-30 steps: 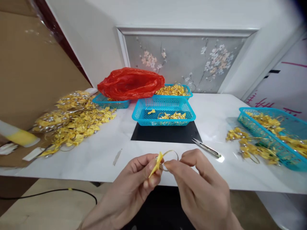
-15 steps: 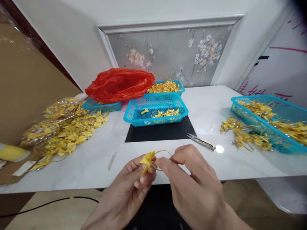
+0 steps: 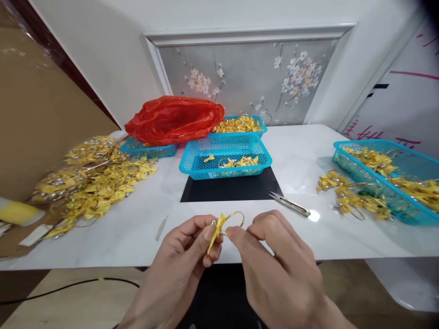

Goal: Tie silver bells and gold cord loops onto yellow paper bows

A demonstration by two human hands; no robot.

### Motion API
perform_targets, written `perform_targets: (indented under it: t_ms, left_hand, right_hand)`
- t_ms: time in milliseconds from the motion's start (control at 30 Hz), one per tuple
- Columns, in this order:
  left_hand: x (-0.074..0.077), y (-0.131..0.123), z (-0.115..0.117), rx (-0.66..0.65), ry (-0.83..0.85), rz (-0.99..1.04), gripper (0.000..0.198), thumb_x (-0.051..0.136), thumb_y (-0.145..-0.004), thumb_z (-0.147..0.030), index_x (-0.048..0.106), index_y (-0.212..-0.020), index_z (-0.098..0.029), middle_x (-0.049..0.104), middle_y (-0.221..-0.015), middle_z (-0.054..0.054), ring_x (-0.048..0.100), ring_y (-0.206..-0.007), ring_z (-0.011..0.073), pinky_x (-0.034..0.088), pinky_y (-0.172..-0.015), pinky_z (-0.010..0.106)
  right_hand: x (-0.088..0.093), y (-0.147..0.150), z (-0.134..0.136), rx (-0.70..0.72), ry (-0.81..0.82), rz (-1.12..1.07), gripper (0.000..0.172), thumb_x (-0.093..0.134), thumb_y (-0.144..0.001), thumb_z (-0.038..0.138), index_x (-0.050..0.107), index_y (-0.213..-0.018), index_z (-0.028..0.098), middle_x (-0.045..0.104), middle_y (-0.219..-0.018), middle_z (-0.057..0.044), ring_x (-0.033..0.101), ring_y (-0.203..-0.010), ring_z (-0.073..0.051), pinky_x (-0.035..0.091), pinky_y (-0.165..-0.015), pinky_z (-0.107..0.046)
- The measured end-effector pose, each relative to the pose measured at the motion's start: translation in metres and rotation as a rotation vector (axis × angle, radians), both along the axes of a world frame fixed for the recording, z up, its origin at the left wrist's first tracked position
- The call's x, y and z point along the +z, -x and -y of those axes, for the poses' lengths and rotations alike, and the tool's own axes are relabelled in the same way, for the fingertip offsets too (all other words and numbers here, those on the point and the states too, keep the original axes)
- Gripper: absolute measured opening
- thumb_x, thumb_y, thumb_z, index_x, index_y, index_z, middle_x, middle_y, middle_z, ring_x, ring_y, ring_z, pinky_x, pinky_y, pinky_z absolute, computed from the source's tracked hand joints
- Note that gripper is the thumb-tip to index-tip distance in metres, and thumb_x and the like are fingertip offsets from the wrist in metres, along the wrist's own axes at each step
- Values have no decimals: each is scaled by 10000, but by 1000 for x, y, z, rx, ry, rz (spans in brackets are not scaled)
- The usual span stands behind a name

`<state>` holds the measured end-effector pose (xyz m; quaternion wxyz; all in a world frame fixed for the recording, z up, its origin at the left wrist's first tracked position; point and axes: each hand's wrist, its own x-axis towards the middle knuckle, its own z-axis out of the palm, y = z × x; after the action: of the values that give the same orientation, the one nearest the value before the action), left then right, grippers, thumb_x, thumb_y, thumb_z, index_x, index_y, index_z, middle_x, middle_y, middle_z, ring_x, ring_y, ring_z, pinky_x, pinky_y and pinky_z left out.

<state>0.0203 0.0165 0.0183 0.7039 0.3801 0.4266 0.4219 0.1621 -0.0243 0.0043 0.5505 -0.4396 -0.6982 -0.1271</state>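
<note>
My left hand (image 3: pixel 187 256) pinches a yellow artificial flower (image 3: pixel 216 232) with a silvery bead at its centre, between thumb and fingers. From the flower's back a thin gold wire loop (image 3: pixel 239 214) curves to the right. My right hand (image 3: pixel 279 260) is closed, with thumb and forefinger on the wire close behind the flower. Both hands are just over the table's front edge. Beyond them, a blue basket (image 3: pixel 225 172) holds a few similar yellow flowers (image 3: pixel 242 161). A pair of thread snips (image 3: pixel 291 204) lies past my right hand.
A heap of yellow flowers (image 3: pixel 103 187) lies at left beside cardboard (image 3: pixel 44 114). A red plastic bag (image 3: pixel 173 119) rests on blue baskets at the back. Another blue basket (image 3: pixel 387 183) with flowers stands at right, loose flowers (image 3: pixel 346 194) beside it. A black mat (image 3: pixel 229 189) is underneath the middle basket.
The flower has turned in my left hand so that it now shows edge-on, bead facing left. The wire loop stands more open to view. My right fingers stay close to it.
</note>
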Motion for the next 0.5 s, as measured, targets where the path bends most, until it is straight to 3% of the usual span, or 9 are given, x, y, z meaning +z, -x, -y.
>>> perform_targets:
  t_ms: [267, 500]
  left_hand:
    - [-2, 7, 3, 1, -209, -198, 127, 768, -792, -307, 768, -867, -204, 621, -557, -28, 506, -515, 86, 415, -474, 153]
    - [-1, 11, 2, -115, -198, -177, 164, 744, -807, -330, 773, -869, -181, 606, -538, -15, 505, -491, 99, 388, -443, 183]
  right_hand:
    - [1, -7, 1, 11, 61, 23, 220, 518, -872, -32, 700, -837, 87, 497, -678, -52, 475, -625, -150, 407, -507, -280]
    - [-4, -18, -2, 276, 425, -233, 230, 536, -905, 22, 694, -938, 185, 484, -744, 2, 500, -635, -97, 440, -520, -205]
